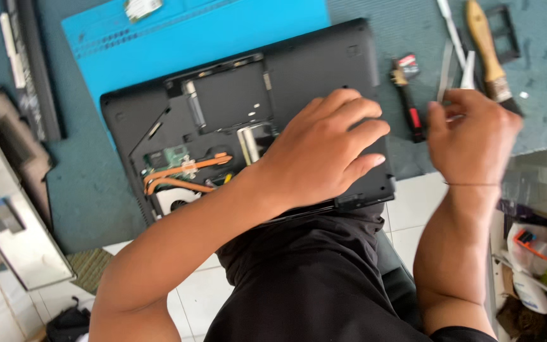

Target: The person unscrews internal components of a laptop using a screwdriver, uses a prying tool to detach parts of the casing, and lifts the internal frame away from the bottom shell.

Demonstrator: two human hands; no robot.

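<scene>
Centrally placed: black laptop (311, 69), flipped bottom-up, half on a bright blue mat (178, 31), half on a grey-green textured work surface (90, 190), near edge overhanging toward the lap. Access panel off, exposing copper heat pipes (182, 174), a green circuit board (171, 156), a pale fan (173, 201) and a shiny metal bracket (251, 140). Left hand (324, 155) flat on the plastic base at its right part, fingers spread and slightly curled, pressing down, gripping nothing. Right hand (473, 136) just past the laptop's right edge, raised and blurred; fingers loosely gathered, thumb near forefinger, whether clamped on anything impossible to tell. Thin band at that wrist. Between laptop and right hand: a small screwdriver (409, 101) with black and red handle, lying on the surface. Behind the right hand: a brush (489, 50) with wooden handle, a white plastic pry tool (454, 35), and metal tweezers (446, 79), partly hidden by the fingers. Far left: a long black battery-like bar (30, 69), a dark curved piece (17, 145), and a silver panel (7, 221) lying at a slant. Below: white floor tiles (413, 202), dark trousers. Lower right: a shelf (530, 253) cluttered with small packages and bottles, details too small to make out.
</scene>
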